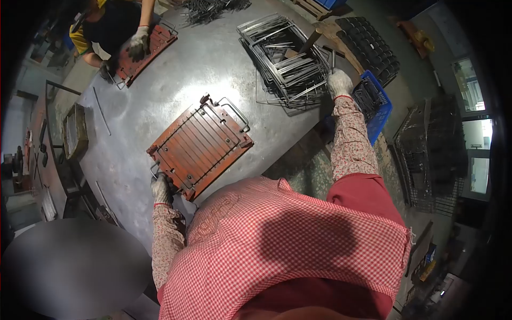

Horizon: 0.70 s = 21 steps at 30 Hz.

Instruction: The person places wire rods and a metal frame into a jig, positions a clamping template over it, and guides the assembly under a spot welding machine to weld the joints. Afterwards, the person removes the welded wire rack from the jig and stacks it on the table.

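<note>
On metal table (130, 114): red jig (198, 148); blue crate (383, 113) beside.

A reddish-brown, rectangular jig with a grooved face (200, 146), fitted with dark studs and thin dark wires, lies flat and askew on the grey metal desk (125, 170); a bent wire loop (237, 111) juts from its far right end. Beyond the jig to the right, and apart from it, silvery rectangular wire frames (298, 80) lie heaped, overlapping unevenly.
</note>
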### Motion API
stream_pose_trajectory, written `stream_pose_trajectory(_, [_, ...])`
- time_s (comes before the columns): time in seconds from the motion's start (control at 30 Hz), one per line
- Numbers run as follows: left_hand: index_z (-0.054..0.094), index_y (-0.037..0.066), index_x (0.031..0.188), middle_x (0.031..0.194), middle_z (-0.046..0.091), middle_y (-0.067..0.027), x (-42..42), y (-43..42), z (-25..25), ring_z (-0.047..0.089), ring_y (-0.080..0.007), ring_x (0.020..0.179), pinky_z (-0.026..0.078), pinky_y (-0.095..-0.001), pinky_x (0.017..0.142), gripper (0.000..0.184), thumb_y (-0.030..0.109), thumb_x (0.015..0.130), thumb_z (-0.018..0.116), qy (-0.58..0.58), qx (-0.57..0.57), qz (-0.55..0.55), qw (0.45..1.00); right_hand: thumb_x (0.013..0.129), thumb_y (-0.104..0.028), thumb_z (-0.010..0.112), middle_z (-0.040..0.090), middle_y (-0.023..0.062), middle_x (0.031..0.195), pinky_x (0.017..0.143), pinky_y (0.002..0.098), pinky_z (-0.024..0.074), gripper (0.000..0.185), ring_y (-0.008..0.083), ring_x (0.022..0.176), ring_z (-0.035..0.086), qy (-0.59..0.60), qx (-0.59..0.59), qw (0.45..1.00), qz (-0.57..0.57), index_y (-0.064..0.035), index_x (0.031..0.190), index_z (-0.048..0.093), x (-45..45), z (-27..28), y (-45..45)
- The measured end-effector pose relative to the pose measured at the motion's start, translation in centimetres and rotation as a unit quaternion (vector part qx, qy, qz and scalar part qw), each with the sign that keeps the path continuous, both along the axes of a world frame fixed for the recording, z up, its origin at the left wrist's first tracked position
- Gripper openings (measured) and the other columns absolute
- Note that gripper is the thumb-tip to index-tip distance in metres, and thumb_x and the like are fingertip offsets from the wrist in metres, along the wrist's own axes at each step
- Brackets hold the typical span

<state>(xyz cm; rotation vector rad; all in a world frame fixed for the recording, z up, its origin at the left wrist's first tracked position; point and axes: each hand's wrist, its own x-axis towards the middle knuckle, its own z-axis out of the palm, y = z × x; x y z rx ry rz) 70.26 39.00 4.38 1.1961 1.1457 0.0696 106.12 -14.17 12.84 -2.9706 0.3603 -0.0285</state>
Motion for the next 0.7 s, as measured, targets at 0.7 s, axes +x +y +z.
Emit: stream_pose_trajectory(0.7, [0.046, 0.01, 0.088, 0.059, 0.046, -0.0011, -0.6, 0.0, -1.9, 0.041, -0.0127, 0.041, 0.034, -0.0295, 0.036, 0.009, 0.018, 0.089, 0.05, -0.039, 0.044, 0.02, 0.998, 0.097, -0.019, 0.054, 0.06, 0.0049, 0.075, 0.05, 0.0243, 0.0437, 0.022, 0.0113, 0.057, 0.055, -0.023, 0.633, 0.762, 0.132, 0.0023, 0.099, 0.059, -2.6, 10.4, 13.3])
